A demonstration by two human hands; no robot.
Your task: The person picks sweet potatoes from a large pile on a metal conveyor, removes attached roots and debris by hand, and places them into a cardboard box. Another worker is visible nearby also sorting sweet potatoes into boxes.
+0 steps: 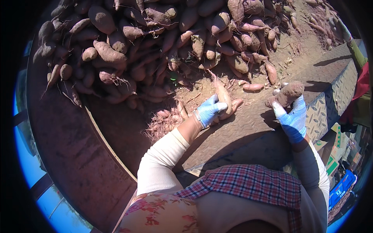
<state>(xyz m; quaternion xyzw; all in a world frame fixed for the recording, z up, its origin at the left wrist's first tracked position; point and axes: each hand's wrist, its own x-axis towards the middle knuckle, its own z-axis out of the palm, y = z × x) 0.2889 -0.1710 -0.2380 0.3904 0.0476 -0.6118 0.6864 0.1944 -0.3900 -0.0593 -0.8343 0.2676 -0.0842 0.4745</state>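
My left hand (pixel 209 112), in a blue knit glove with pale fingertips, is closed around a slender sweet potato (pixel 223 93) whose thin root tail points away from me. Just under and beside that hand, another reddish sweet potato (pixel 235 106) lies on the metal ledge. In my right hand (pixel 293 121), gloved the same way, a thicker, soil-coated sweet potato (pixel 288 94) is held up over the ledge's right part. A large heap of sweet potatoes (pixel 163 38), many with stringy roots, spreads beyond both hands.
The diamond-plate metal ledge (pixel 247 131) runs in front of me. A rusty metal side wall (pixel 78 151) curves along the left. Thin rooty sweet potatoes (pixel 166 122) lie left of my left hand. At right are a person's sleeve (pixel 357 54), cartons (pixel 332 163) and a blue crate (pixel 341 186).
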